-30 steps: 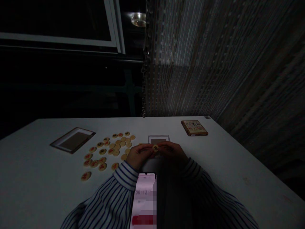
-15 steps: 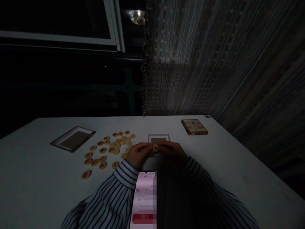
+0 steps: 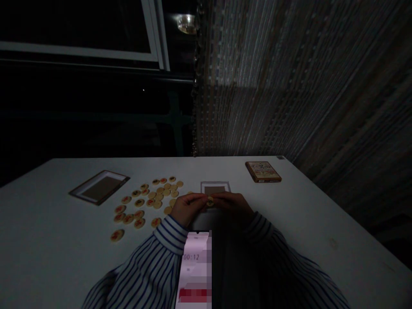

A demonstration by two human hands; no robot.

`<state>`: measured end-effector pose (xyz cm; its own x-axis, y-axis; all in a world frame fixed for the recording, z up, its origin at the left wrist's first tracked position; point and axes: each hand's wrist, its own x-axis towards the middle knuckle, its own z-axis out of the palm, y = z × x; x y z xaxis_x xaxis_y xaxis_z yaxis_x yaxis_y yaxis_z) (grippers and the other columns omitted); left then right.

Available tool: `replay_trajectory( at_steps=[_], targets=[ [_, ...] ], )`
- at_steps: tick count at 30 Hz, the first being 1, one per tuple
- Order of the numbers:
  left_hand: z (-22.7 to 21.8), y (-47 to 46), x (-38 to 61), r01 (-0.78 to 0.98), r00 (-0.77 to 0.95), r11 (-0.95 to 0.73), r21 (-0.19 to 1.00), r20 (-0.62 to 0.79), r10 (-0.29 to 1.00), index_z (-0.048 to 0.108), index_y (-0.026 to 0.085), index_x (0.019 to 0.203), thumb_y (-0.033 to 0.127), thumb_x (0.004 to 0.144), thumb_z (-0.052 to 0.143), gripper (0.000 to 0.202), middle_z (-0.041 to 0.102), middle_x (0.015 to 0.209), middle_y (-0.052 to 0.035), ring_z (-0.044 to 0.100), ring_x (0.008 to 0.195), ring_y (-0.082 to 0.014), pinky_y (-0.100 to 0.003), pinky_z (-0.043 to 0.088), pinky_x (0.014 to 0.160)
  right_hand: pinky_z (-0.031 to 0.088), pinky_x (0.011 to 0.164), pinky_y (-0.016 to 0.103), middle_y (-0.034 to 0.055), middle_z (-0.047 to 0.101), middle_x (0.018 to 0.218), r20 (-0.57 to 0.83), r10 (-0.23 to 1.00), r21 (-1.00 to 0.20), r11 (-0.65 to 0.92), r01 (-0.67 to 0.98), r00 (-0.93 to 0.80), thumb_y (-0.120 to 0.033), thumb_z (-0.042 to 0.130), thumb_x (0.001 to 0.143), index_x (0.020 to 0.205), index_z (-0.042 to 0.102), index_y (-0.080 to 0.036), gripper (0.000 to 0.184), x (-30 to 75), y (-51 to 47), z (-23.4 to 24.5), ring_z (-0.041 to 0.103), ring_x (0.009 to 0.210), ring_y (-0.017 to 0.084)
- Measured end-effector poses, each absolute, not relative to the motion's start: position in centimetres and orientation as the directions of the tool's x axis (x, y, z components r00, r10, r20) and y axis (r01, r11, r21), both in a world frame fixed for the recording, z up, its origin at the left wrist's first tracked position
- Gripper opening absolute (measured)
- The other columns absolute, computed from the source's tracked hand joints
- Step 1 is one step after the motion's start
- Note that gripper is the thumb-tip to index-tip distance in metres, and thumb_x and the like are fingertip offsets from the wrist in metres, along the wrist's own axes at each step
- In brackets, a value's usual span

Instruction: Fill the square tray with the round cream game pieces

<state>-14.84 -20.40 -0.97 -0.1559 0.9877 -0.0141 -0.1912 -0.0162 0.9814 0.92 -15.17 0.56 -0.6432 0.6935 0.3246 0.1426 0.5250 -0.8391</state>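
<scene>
My left hand [image 3: 186, 209] and my right hand [image 3: 233, 205] meet at the table's middle and pinch one round wooden game piece [image 3: 210, 200] between their fingertips. Both wrists wear blue-and-white striped sleeves. Several more round pieces [image 3: 148, 201], some with red marks and some with dark marks, lie scattered on the white table [image 3: 51, 240] just left of my left hand. A small square tray [image 3: 215, 188] sits right behind my fingers.
A flat rectangular box lid [image 3: 99, 187] lies at the far left. A printed orange box [image 3: 263, 171] rests near the table's far right corner. A lit phone screen [image 3: 195, 270] stands close under the camera. A curtain [image 3: 289, 77] hangs behind the table.
My hands and the piece between them have stayed almost in place; the view only shifted slightly.
</scene>
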Motion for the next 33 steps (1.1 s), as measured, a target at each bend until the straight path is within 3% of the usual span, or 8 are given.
replay_trajectory(
  at_steps=[16,33],
  targets=[
    [-1.1,-20.3,-14.9,-0.181,-0.161,-0.024,0.983,-0.006,0.987,0.065,0.012,0.073,0.027,0.056,0.066,0.023,0.063,0.067,-0.0038,0.056,0.061,-0.011,-0.021,0.045,0.059,0.048,0.068,0.027,0.0019,0.065,0.079,0.318,0.769,-0.881,0.456,0.127,-0.555,-0.032,0.052,0.07,0.083,0.064,-0.019,0.021,0.6,-15.6,0.6,0.059,0.073,0.014],
    [-0.5,-20.4,-14.5,-0.34,-0.187,0.03,0.94,-0.099,0.977,0.063,0.012,0.072,0.026,0.051,0.069,0.026,0.065,0.062,-0.0026,0.059,0.057,-0.0115,-0.022,0.048,0.057,0.05,0.066,0.027,0.0033,0.065,0.081,0.261,0.806,-0.926,0.365,0.1,-0.531,-0.035,0.057,0.064,0.088,0.06,-0.019,0.029,0.6,-15.0,-0.5,0.06,0.072,0.015]
  ],
)
